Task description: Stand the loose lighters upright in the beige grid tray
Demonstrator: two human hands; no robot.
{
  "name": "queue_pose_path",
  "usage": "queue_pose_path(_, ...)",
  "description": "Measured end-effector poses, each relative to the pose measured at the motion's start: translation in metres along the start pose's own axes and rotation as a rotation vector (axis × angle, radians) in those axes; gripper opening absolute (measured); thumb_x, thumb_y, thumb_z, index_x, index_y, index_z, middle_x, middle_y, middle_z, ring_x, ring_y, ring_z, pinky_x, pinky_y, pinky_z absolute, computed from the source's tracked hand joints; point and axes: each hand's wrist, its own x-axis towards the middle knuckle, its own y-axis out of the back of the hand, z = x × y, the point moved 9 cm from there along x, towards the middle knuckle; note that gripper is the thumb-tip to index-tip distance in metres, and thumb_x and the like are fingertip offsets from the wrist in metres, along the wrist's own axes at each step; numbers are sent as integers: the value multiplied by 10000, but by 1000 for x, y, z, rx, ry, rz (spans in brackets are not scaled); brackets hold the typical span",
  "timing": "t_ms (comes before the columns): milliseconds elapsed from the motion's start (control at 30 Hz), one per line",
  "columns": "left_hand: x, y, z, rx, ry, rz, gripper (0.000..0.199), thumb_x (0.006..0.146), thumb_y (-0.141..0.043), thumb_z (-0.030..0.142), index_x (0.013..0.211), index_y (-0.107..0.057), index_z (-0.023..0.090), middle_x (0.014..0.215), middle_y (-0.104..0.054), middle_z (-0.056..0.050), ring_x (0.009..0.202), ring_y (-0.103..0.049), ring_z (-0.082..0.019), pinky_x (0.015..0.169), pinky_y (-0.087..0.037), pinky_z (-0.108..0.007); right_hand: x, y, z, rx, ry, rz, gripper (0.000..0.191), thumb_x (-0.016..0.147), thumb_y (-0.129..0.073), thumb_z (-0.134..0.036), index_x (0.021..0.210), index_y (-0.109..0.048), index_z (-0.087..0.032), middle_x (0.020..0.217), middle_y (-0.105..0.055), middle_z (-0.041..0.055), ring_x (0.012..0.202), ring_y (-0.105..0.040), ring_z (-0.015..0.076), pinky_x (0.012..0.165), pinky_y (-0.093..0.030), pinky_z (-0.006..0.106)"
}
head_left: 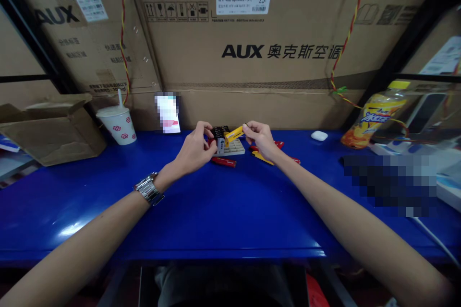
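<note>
My right hand (260,136) pinches a yellow lighter (236,133) by its right end, tilted over a pale grid tray (235,147). My left hand (200,146) curls round the left end of this tray, thumb in front and fingers behind. Several lighters with black tops (220,132) stand in the tray's left part; its right cells show no lighters. A red lighter (224,162) lies on the blue table in front of the tray. More red lighters (279,144) and a yellow lighter (262,157) lie to the right, partly behind my right wrist.
A paper cup with a straw (117,124), an opened cardboard box (54,129) and a propped phone (167,114) stand left on the blue table (230,216). On the right are a white earphone case (319,135), a drink bottle (374,117) and a blurred dark object (389,180). Large cartons (281,76) form the back.
</note>
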Motion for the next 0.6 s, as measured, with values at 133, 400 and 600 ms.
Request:
queue_pose_path(133, 1, -1, -5, 33, -8, 4, 259, 756, -530, 139, 968, -393, 196, 860, -575, -32, 607, -549, -99, 542, -425, -242, 1, 5, 13, -69, -11, -26, 305, 757, -620, -455, 653, -494, -197, 499, -383, -65, 411, -326, 73, 425, -238, 240)
queue_pose_path(400, 0, -4, -6, 31, -13, -23, 262, 758, -526, 136, 986, -406, 189, 877, -574, -27, 511, -493, -68, 548, -426, -262, -9, -30, -3, -414, 200, -124, 248, 826, -545, -338, 1028, -524, -196, 734, -555, -18, 516, -481, 97, 517, -360, 241)
queue_pose_path(600, 0, -3, -6, 45, -22, -18, 253, 770, -523, 139, 981, -395, 193, 884, -569, -28, 510, -493, -64, 545, -430, -255, -10, -29, -32, -641, 279, -200, 157, 824, -503, -243, 972, -532, -203, 737, -612, 11, 580, -524, 126, 586, -384, 264)
